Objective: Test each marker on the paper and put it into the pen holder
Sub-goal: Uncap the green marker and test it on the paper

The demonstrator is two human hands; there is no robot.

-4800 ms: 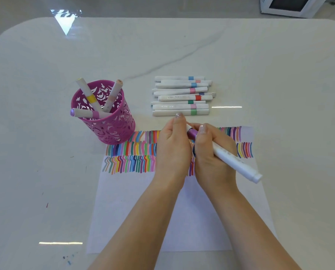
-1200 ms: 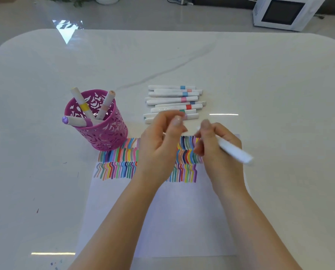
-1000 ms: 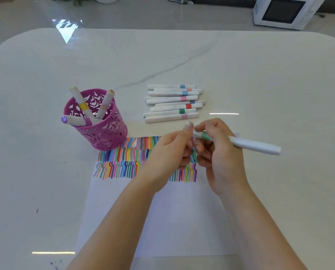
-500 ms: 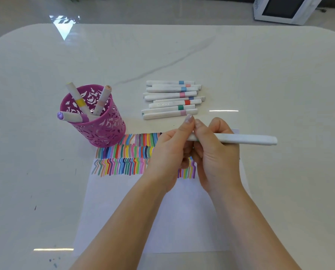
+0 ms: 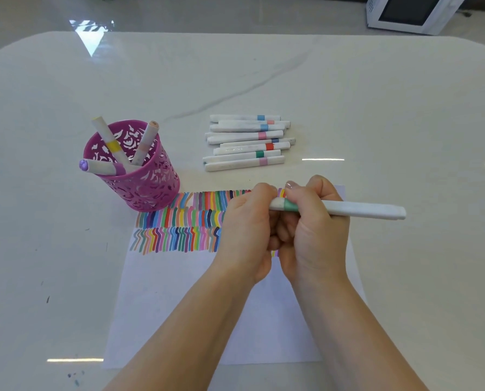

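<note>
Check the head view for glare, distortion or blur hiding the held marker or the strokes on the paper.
Head view: window glare lies on the table's far left and a thin streak right of the loose markers, neither on the paper; head view: wide-angle bends the table's far edge; head view: left hand, right hand and green-banded marker are sharp.

Setting: a domestic interior, probably a dining area. Indicators:
- A large glossy white marble-pattern table with rounded corners (image 5: 376, 103) and grey veining, reflecting a bright window.
- A white box-shaped appliance with a dark glass front (image 5: 407, 12), resembling a microwave oven, beyond the far right corner.
- A polished pale grey floor (image 5: 207, 12).
- Household stationery: a pink openwork pen holder (image 5: 142, 182) and loose white markers (image 5: 244, 142).
</note>
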